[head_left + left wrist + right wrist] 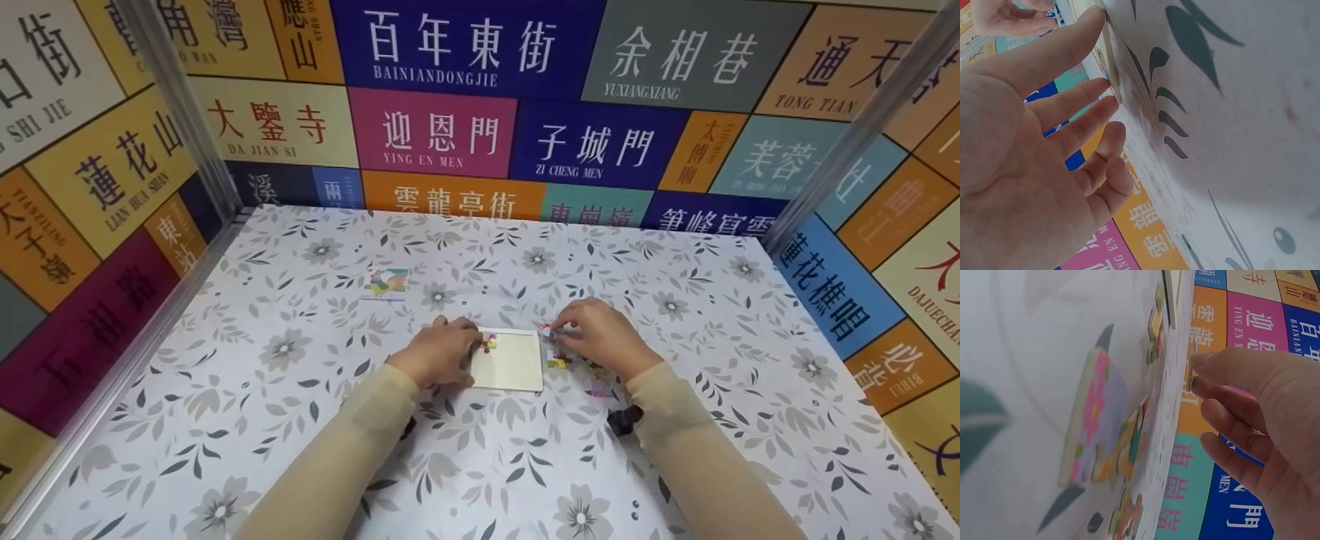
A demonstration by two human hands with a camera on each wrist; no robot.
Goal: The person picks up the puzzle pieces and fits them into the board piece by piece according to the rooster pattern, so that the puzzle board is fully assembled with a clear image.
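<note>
A shallow cream puzzle tray (506,364) lies on the table, with a small colourful jigsaw piece (489,342) in its upper left corner. My left hand (439,351) touches the tray's left edge with thumb and fingertips; in the left wrist view its first two fingers reach the rim and the other two bend. Just off the tray's upper right corner, my right hand (604,337) pinches a jigsaw piece (1190,377) between thumb and index finger. Loose jigsaw pieces (557,363) lie right of the tray, among them a pink and lilac one (1094,416).
A small picture card (385,284) lies at the back left on the flower-patterned tablecloth (300,405). Walls of coloured name panels (439,135) stand behind and at both sides. Black camera mounts (624,420) sit at the wrists.
</note>
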